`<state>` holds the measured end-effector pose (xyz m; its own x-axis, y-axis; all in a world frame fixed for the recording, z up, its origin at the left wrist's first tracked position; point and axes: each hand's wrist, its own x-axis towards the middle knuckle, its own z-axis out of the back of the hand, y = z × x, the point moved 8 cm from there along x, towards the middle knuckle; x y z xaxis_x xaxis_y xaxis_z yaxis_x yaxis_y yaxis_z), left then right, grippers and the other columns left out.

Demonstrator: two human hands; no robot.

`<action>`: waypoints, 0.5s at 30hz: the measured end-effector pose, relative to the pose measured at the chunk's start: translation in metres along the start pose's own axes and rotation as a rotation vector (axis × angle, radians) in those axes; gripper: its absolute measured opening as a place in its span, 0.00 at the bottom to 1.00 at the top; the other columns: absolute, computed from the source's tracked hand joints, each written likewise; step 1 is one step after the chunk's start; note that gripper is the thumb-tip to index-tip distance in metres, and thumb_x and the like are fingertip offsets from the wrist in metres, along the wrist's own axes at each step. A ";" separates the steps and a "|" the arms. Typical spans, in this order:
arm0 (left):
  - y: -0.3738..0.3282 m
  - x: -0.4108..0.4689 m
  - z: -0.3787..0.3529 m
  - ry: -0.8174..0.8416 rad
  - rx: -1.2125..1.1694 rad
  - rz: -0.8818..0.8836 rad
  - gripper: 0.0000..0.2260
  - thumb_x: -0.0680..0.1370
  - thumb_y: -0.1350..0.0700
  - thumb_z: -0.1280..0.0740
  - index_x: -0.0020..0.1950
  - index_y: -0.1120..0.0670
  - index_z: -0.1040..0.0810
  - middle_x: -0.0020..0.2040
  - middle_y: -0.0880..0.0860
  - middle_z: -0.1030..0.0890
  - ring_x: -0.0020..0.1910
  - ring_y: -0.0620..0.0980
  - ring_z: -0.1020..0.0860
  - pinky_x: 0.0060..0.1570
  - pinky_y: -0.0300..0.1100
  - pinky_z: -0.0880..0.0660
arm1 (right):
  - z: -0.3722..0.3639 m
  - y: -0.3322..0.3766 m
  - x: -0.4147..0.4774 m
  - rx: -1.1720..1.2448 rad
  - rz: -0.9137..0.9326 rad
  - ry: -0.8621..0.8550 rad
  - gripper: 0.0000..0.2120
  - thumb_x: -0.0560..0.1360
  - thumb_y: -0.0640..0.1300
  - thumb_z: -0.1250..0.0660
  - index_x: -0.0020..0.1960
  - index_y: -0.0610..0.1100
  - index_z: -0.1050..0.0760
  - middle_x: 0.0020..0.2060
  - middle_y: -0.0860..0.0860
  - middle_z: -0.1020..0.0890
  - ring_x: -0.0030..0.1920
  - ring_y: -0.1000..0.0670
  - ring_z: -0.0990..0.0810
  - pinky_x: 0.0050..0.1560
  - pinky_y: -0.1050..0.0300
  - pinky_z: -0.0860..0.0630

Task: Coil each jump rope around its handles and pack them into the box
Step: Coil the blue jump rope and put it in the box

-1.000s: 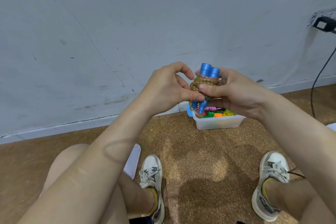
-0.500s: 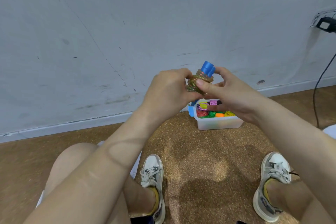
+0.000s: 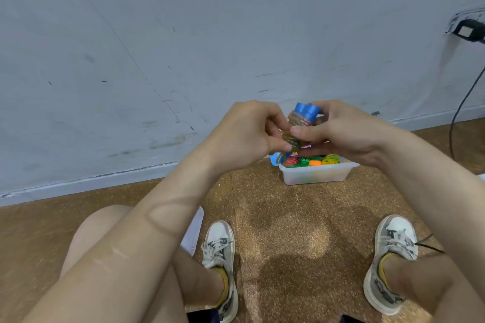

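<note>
Two hands, one jump rope [image 3: 299, 123]: where do we hold it?
Raised between us and the wall [image 3: 183, 47], upright, cord wound round its paired blue handles [image 3: 307, 110].
How do our fingers [image 3: 279, 144] sit?
Our left hand [image 3: 244, 136] pinches the lower coils; our right hand [image 3: 343, 131] curls round the bundle, thumb [image 3: 301, 134] pressed across its front.
Any writing we can read?
Dark marks on our shoes [image 3: 219, 244], too blurred to read.
And the box [image 3: 315, 176]?
On the floor [image 3: 283, 217] beyond our hands, by the wall, coloured ropes [image 3: 304, 161] inside.
</note>
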<state>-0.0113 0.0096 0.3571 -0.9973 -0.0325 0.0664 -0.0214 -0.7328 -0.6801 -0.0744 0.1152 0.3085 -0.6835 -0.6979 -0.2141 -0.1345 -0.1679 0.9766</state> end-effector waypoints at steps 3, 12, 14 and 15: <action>-0.002 0.000 0.013 -0.028 -0.182 0.000 0.13 0.64 0.60 0.20 0.43 0.57 0.21 0.34 0.53 0.17 0.33 0.46 0.20 0.39 0.38 0.24 | -0.002 0.011 -0.004 0.098 0.015 0.176 0.26 0.65 0.37 0.25 0.62 0.37 0.27 0.47 0.44 0.18 0.49 0.45 0.17 0.46 0.52 0.18; 0.005 0.001 0.012 -0.147 -0.137 -0.008 0.21 0.63 0.53 0.20 0.43 0.53 0.31 0.27 0.50 0.21 0.25 0.43 0.26 0.31 0.40 0.28 | -0.007 0.028 0.000 0.426 0.160 0.252 0.25 0.61 0.24 0.42 0.53 0.42 0.25 0.51 0.43 0.17 0.53 0.41 0.18 0.54 0.49 0.20; 0.005 0.001 0.015 -0.176 -0.077 0.004 0.23 0.65 0.51 0.21 0.53 0.51 0.29 0.28 0.50 0.20 0.25 0.43 0.24 0.33 0.40 0.26 | -0.007 0.024 0.003 0.458 0.147 0.198 0.23 0.64 0.24 0.45 0.52 0.43 0.26 0.51 0.43 0.17 0.53 0.41 0.18 0.50 0.52 0.19; 0.007 0.002 0.015 -0.165 -0.051 0.031 0.27 0.65 0.51 0.21 0.58 0.50 0.29 0.29 0.50 0.19 0.25 0.42 0.24 0.33 0.38 0.26 | -0.007 0.023 0.003 0.445 0.150 0.185 0.22 0.65 0.25 0.45 0.52 0.43 0.26 0.51 0.43 0.18 0.52 0.41 0.18 0.49 0.53 0.19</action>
<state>-0.0122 -0.0057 0.3637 -0.9724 -0.1688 0.1610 0.0015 -0.6947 -0.7193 -0.0741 0.1041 0.3300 -0.5859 -0.8098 -0.0312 -0.3646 0.2290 0.9026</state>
